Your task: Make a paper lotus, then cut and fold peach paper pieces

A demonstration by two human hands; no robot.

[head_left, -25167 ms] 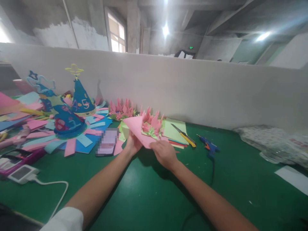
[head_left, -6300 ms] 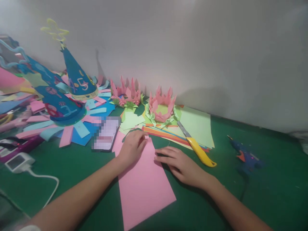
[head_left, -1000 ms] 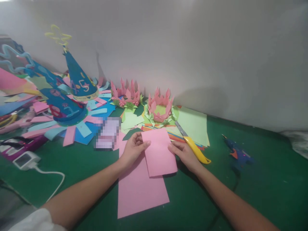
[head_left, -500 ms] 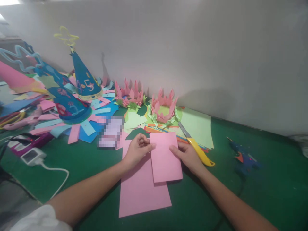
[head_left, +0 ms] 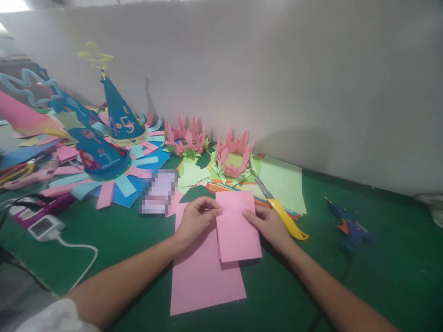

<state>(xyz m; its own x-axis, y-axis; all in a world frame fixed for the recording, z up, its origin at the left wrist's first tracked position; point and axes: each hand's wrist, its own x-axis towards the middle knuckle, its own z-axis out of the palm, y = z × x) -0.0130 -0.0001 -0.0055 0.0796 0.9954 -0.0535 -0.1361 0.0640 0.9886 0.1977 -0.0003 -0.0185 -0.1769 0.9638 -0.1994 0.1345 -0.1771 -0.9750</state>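
A small pink paper sheet (head_left: pixel 238 228) is held between both hands just above a larger pink sheet (head_left: pixel 204 276) that lies flat on the green table (head_left: pixel 114 230). My left hand (head_left: pixel 195 219) pinches the small sheet's left edge with curled fingers. My right hand (head_left: pixel 272 223) grips its right edge, thumb on top. Beyond the hands stands a pink paper lotus (head_left: pixel 234 157) on green paper leaves, with a second pink lotus (head_left: pixel 185 138) to its left.
A yellow utility knife (head_left: pixel 284 216) lies on stacked coloured paper (head_left: pixel 284 182) right of my right hand. A blue glue gun (head_left: pixel 348 226) rests further right. A phone (head_left: pixel 157 193), blue party hats (head_left: pixel 121 117), paper strips and a white charger (head_left: pixel 43 227) crowd the left. A grey partition stands behind.
Six seconds ago both hands pressed flat on the large pink sheet. Now they hold a smaller pink piece above it, which has barely shifted in the last second.
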